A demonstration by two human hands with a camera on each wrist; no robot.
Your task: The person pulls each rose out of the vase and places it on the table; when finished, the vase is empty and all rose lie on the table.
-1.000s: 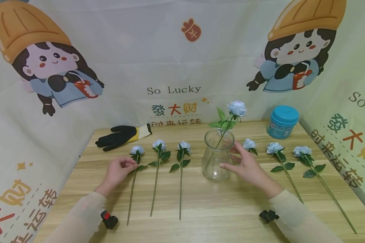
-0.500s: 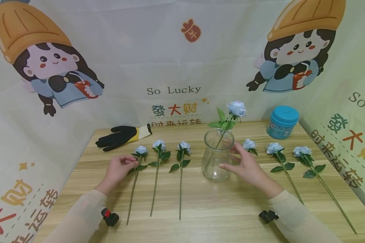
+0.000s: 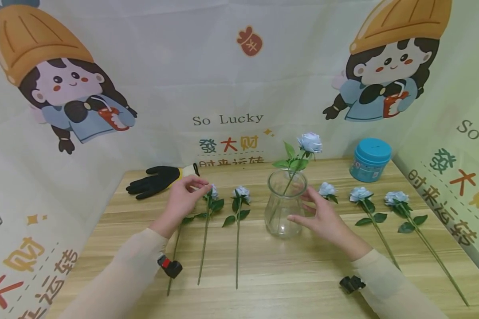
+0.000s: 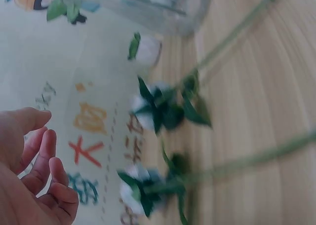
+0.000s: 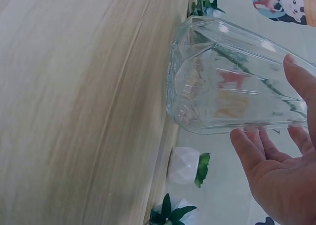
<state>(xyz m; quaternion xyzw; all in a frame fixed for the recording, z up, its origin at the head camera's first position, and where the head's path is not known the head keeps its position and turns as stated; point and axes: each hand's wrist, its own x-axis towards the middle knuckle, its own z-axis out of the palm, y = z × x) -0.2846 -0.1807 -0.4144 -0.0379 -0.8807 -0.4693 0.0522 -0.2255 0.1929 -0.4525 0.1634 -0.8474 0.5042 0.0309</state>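
My left hand (image 3: 187, 195) is in the air over the left roses with its fingers loosely bent; the left wrist view shows nothing between them. Its fingertips overlap the bloom of the second pale blue rose (image 3: 213, 191). Behind the hand, the leftmost rose (image 3: 174, 261) has its bloom hidden, while its stem shows. A third rose (image 3: 237, 217) lies to their right. With thumb and fingers around its right side, my right hand (image 3: 323, 217) holds a clear glass vase (image 3: 279, 221). One pale blue rose (image 3: 310, 142) with green leaves stands leaning in the vase.
Several more roses lie right of the vase, including a far-right rose (image 3: 427, 243) and one (image 3: 361, 195) beside it. A blue-lidded tub (image 3: 371, 161) stands at the back right. A black and yellow glove (image 3: 153, 181) lies at the back left. Printed cloth (image 3: 163, 66) hangs behind the table.
My left hand has left the leftmost rose and moved up and right toward the second one. That leftmost rose was shifted slightly right earlier. The right hand and vase have stayed put.
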